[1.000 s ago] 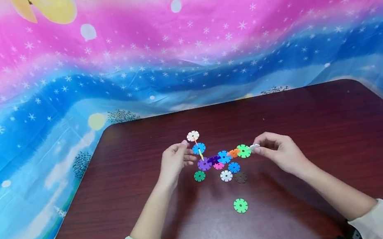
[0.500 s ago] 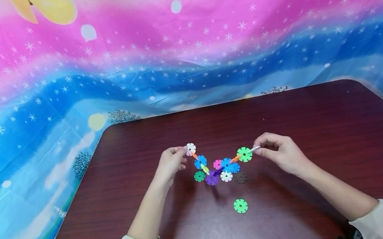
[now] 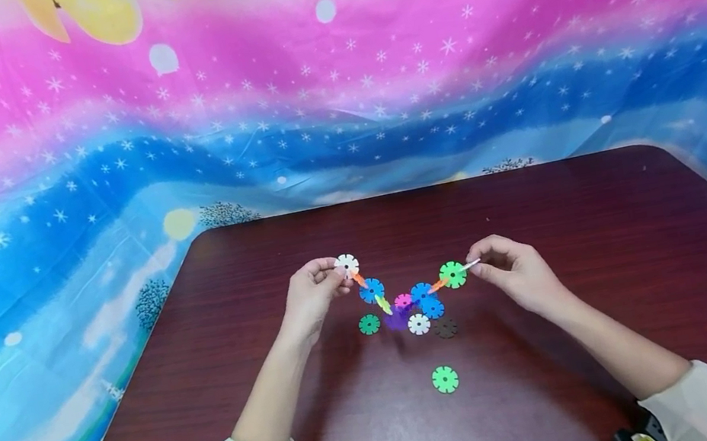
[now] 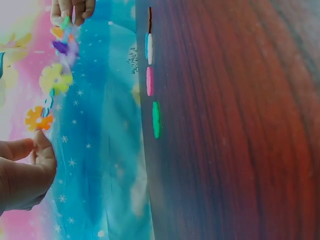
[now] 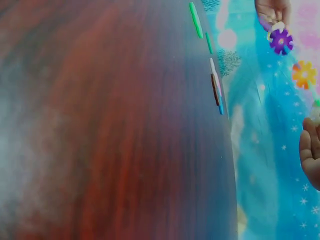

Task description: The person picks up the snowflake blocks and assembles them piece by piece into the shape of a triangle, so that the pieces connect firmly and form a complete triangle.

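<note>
A chain of interlocking notched plastic discs hangs in a sagging V between my hands. My left hand (image 3: 313,294) pinches the white disc (image 3: 347,265) at its left end. From there run an orange disc, a blue disc (image 3: 372,291), a yellow one and a blurred purple disc (image 3: 397,318) at the low point. Up the right side come blue, orange (image 4: 56,33) and light green (image 3: 452,275) discs. At the right end, my right hand (image 3: 518,273) pinches a white disc (image 3: 471,264) seen edge-on. Both wrist views show the chain held well above the table.
Loose discs lie on the brown table (image 3: 558,373) below the chain: dark green (image 3: 369,324), pink (image 3: 403,301), white (image 3: 419,324), blue (image 3: 433,306), dark brown (image 3: 445,327). A light green disc (image 3: 445,379) lies nearer. A patterned curtain (image 3: 334,100) hangs behind.
My left hand has gone from loose fingers beside the chain to pinching its white end disc. The chain's middle has dropped from a nearly level line into a V. My right hand rises slightly.
</note>
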Motion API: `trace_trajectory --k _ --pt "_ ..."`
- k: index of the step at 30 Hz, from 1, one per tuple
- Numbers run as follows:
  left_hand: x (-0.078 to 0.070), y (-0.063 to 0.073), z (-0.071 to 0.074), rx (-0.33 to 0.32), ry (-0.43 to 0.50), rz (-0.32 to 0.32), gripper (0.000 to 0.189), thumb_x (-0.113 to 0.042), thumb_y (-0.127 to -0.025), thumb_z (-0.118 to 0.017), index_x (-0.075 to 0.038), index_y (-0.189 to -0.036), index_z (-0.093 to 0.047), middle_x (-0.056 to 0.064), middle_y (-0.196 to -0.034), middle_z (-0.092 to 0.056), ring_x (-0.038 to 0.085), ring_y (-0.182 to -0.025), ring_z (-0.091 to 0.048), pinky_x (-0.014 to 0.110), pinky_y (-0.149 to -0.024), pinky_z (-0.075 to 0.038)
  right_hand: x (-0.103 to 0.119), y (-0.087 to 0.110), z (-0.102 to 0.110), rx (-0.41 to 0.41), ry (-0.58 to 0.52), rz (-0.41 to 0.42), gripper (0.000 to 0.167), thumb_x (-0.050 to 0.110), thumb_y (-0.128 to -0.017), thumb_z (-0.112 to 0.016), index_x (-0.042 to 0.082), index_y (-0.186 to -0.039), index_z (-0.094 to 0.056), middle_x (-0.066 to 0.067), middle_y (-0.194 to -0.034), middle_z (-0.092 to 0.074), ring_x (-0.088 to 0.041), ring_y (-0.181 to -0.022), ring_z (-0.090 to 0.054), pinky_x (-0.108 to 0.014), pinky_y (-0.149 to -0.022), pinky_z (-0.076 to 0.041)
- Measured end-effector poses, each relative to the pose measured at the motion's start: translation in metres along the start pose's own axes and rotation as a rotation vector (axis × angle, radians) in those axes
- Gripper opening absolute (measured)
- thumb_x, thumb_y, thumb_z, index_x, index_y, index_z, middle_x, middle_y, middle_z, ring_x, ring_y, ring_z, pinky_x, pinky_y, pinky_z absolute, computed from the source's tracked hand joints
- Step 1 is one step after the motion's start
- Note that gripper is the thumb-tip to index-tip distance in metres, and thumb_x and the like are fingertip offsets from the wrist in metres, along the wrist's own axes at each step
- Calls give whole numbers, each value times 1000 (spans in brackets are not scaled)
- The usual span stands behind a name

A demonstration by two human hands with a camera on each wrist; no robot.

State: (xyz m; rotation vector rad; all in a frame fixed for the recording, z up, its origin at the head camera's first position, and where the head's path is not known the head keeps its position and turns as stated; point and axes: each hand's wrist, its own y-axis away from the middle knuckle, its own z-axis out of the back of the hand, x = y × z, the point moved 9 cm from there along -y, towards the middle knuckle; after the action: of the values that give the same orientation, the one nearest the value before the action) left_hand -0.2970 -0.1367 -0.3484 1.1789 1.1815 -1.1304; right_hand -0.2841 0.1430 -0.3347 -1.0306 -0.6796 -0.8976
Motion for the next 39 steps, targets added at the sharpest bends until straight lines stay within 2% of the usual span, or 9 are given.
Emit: trace_trajectory --k 5,9,14,17,20,25,28,34,39 --pt "-12 4 1 -41 11 -117 12 1 -88 -59 5 -99 -56 11 -83 -61 18 -71 -64 36 -78 -52 -11 -5 0 -25 8 -117 34 4 -87 -63 1 -118 -51 -14 -114 -55 -6 -85 -59 -17 -67 -49" --pt "-21 8 5 -100 33 -211 10 3 -87 -59 7 -96 -56 15 -84 -63 17 -71 -64 35 -77 -52 -19 -7 -6 20 78 -232 44 10 -87 -64 2 -125 -45 -15 -123 -50 -16 -89 -62 -24 -69 -48" --pt "-31 13 10 -176 55 -308 9 5 -87 -59 10 -93 -56 20 -85 -65 14 -71 -65 33 -76 -52 -29 -2 -37 297 220 -277 36 12 -84 -67 1 -116 -55 -16 -109 -58 -21 -85 -60 -32 -67 -48" --pt "-33 14 14 -215 37 -331 11 4 -86 -60 11 -93 -56 22 -85 -65 9 -69 -64 27 -74 -52 -32 5 -60 486 274 -243 33 12 -82 -69 0 -111 -58 -10 -102 -60 -18 -81 -58 -31 -67 -48" --pt "-32 14 17 -237 25 -328 13 1 -86 -61 11 -94 -57 23 -87 -66 9 -70 -64 23 -73 -52 -31 10 -75 589 373 -192 32 12 -79 -72 0 -107 -61 -5 -96 -60 -16 -80 -56 -31 -69 -47" --pt "-29 12 20 -255 13 -319 14 0 -86 -62 11 -93 -57 23 -87 -66 9 -70 -64 22 -72 -51 -28 10 -85 598 606 -144 30 16 -78 -74 4 -104 -64 -2 -96 -57 -17 -84 -53 -35 -73 -46" --pt "-30 13 19 -253 11 -324 14 1 -86 -61 12 -94 -57 24 -87 -66 7 -69 -63 22 -74 -51 -28 11 -88 579 677 -156 29 18 -76 -75 6 -100 -65 -1 -95 -54 -16 -79 -50 -34 -69 -45" --pt "-30 13 17 -247 7 -331 14 -1 -86 -63 10 -93 -59 24 -86 -66 6 -69 -63 23 -73 -52 -27 10 -89 511 747 -150 30 21 -73 -78 6 -95 -65 0 -87 -51 -15 -71 -46 -32 -64 -43" --pt "-32 15 14 -236 -5 -352 10 2 -85 -62 10 -92 -60 23 -85 -67 6 -68 -63 21 -72 -51 -29 9 -89 495 735 -158 23 18 -72 -79 7 -86 -63 -1 -82 -50 -16 -71 -47 -33 -65 -44"
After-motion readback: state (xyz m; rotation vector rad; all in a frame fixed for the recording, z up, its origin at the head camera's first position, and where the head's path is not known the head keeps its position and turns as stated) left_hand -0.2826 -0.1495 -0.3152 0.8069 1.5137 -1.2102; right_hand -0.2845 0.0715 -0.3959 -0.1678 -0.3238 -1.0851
